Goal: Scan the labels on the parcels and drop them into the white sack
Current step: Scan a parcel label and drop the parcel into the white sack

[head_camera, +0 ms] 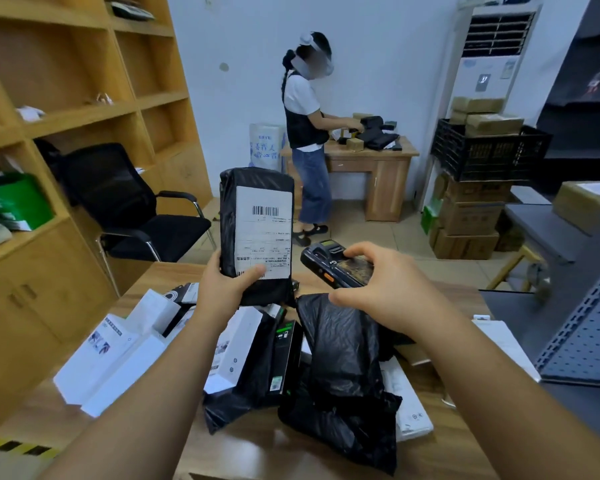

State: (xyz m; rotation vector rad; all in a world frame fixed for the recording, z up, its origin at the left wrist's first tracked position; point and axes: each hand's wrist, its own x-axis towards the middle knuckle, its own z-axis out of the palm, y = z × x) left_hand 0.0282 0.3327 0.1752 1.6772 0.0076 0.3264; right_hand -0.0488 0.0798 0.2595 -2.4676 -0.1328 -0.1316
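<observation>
Item: black parcel (257,233), upright, white barcode label (264,230) facing the holder; left hand (222,289) grips its lower end, thumb on the label. Right hand (378,289) just beside, fingers curled round a handheld scanner (336,265). Beneath both grips: more parcels (343,368) on the wooden table (257,448).

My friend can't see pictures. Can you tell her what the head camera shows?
A person's left hand holds up a black parcel with its white label facing the camera, while the right hand grips a scanner beside it. More parcels and white boxes lie on the table below.
</observation>
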